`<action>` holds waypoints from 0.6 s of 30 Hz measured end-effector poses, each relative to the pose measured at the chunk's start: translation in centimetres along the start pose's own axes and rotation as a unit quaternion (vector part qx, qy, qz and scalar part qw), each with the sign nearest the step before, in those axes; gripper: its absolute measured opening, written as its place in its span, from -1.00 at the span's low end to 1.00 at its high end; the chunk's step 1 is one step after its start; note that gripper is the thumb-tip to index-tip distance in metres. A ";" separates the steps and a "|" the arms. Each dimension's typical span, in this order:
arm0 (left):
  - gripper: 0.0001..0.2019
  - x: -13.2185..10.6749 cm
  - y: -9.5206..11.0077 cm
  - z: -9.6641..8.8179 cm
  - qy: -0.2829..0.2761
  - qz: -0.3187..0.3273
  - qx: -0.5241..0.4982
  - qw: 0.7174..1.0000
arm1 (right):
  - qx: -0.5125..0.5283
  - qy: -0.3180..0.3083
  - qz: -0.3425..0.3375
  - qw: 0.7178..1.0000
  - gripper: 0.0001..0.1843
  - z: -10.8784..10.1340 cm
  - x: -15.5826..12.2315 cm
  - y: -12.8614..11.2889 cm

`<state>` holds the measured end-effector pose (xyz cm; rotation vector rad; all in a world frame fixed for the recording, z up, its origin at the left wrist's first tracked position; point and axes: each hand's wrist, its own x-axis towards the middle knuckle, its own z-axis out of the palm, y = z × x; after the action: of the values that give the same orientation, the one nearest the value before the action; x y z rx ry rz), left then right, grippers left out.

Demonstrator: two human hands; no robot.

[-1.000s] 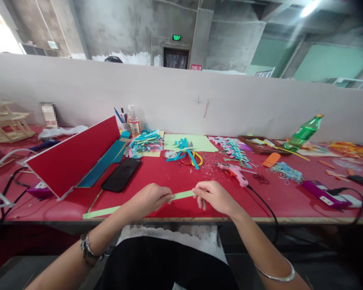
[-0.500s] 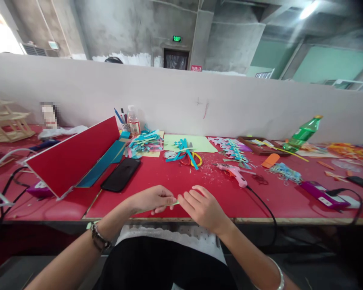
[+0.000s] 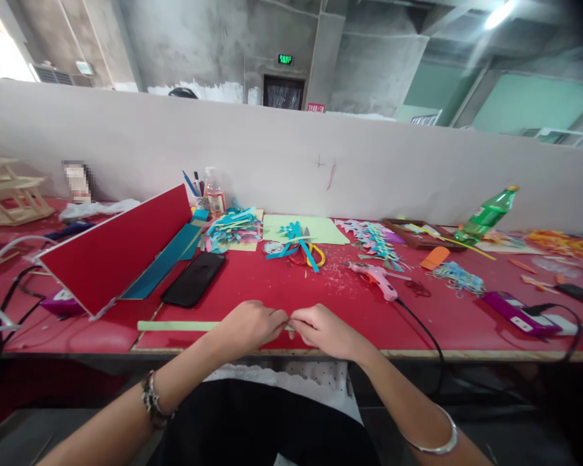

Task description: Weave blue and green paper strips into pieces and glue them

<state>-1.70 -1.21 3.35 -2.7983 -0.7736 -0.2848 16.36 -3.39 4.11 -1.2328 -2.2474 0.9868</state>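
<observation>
A long pale green paper strip (image 3: 177,326) stretches sideways just above the front of the red table, its left end sticking out past my left wrist. My left hand (image 3: 255,321) is closed on the strip near its right end. Against its fingertips, my right hand (image 3: 323,330) pinches the same end, where a small green bit shows between the hands. Fingers cover most of that end, so any fold there is hidden. Beyond my hands lie blue paper strips (image 3: 294,241) on yellow-handled scissors (image 3: 317,256).
A black phone (image 3: 193,279) lies left, beside a standing red board (image 3: 121,249). To the right are a pink glue gun (image 3: 379,282) with a trailing cord, a purple power strip (image 3: 519,314) and a tilted green bottle (image 3: 488,217). Cut paper piles (image 3: 233,230) sit at the back.
The green strip has swung into view, now lying out to the left. My right hand's raised fingers have curled in, and both hands have come together at the strip's end.
</observation>
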 end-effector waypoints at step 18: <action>-0.80 -1.3 -1.2 0.5 0.087 0.050 0.073 0.992 | 0.147 -0.070 0.044 0.986 -0.64 -0.8 -0.6 0.6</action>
<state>-3.39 -0.75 2.76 -2.6216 -0.5873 -0.4294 17.51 -3.33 4.19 -1.1709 -2.0646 1.4205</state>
